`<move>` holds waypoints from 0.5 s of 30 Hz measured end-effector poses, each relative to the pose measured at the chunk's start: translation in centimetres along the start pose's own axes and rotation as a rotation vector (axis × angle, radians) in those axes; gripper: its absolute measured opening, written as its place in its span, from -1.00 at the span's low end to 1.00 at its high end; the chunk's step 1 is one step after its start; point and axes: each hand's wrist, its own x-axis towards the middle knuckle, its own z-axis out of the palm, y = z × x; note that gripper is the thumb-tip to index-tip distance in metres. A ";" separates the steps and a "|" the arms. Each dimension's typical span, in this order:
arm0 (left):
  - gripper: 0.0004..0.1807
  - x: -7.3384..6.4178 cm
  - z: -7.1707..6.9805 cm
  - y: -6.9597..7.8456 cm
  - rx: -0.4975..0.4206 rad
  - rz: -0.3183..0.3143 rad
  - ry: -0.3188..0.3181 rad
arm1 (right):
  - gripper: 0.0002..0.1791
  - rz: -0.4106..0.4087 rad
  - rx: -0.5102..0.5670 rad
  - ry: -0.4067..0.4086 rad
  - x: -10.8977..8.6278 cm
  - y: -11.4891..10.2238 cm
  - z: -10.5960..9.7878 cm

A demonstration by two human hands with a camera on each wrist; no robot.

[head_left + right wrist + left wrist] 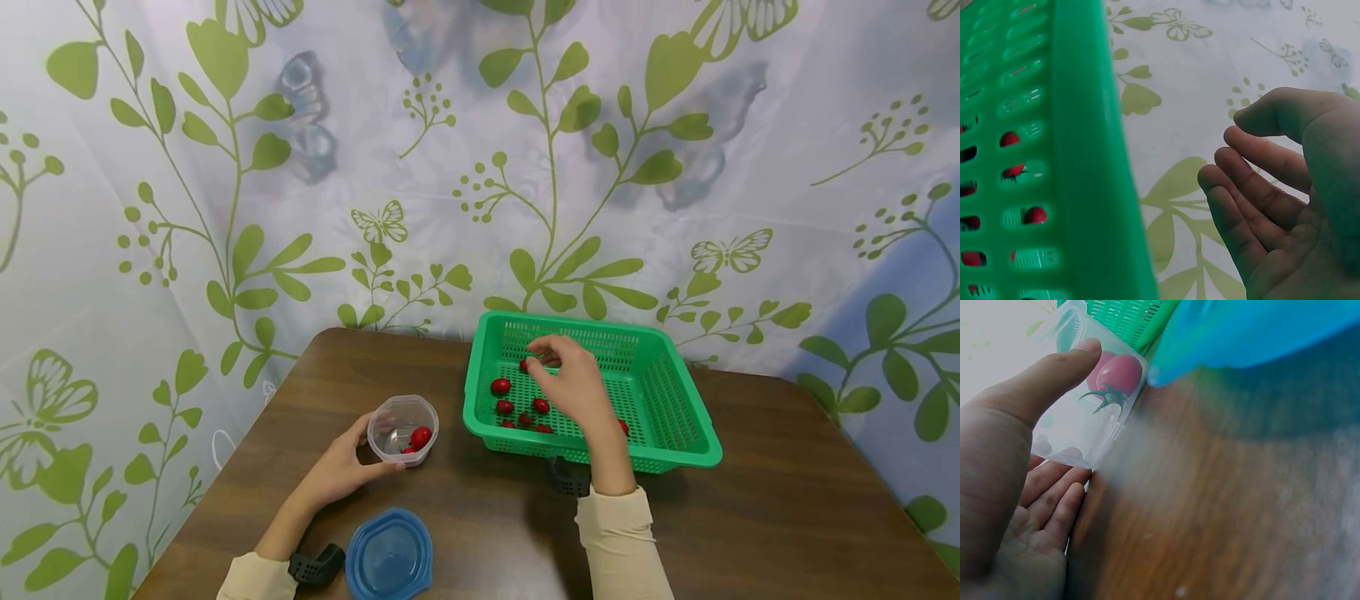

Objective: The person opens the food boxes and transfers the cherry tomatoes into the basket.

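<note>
A clear plastic container [381, 423] stands on the table at the left, its side held between the thumb and fingers of my left hand [341, 467]. Inside it lie red cherry tomatoes [1119, 375], one showing a green stem. Over the green basket [474, 408] is my right hand [572, 379], its fingers loosely bent. Nothing sits between the right thumb and fingers in the right wrist view. Several cherry tomatoes [500, 386] are scattered across the basket's floor, mostly toward its left side.
A blue lid [390, 557] lies on the brown wooden table [480, 525], nearer me than the container. Behind the table hangs a white curtain [420, 275] printed with green leaves and butterflies.
</note>
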 end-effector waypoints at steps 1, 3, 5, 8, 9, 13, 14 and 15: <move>-0.02 0.0 0.0 0.0 0.000 -0.001 0.000 | -0.76 0.000 -0.001 -0.005 0.0 0.0 0.0; -0.02 -0.1 0.0 -0.1 -0.004 -0.003 0.000 | -0.77 -0.003 -0.005 -0.012 0.0 0.0 0.2; -0.02 -0.1 0.0 -0.1 -0.007 -0.004 -0.004 | -0.77 -0.010 -0.011 -0.013 -0.1 -0.1 0.3; -0.01 -0.1 0.0 0.0 -0.009 -0.004 -0.006 | -0.78 -0.027 -0.030 -0.015 -0.1 -0.2 0.5; -0.01 -0.2 0.0 0.0 -0.007 -0.004 -0.006 | -0.78 -0.032 -0.030 -0.016 -0.1 -0.3 0.6; 0.00 -0.2 0.0 0.1 -0.005 -0.005 -0.003 | -0.77 -0.041 -0.022 -0.032 -0.1 -0.7 1.1; 0.00 -0.2 0.0 0.1 -0.003 -0.004 -0.004 | -0.76 -0.043 -0.015 -0.037 -0.1 -0.8 1.2; 0.00 -0.2 0.0 0.1 -0.002 -0.004 -0.004 | -0.76 -0.037 -0.010 -0.040 -0.1 -0.9 1.3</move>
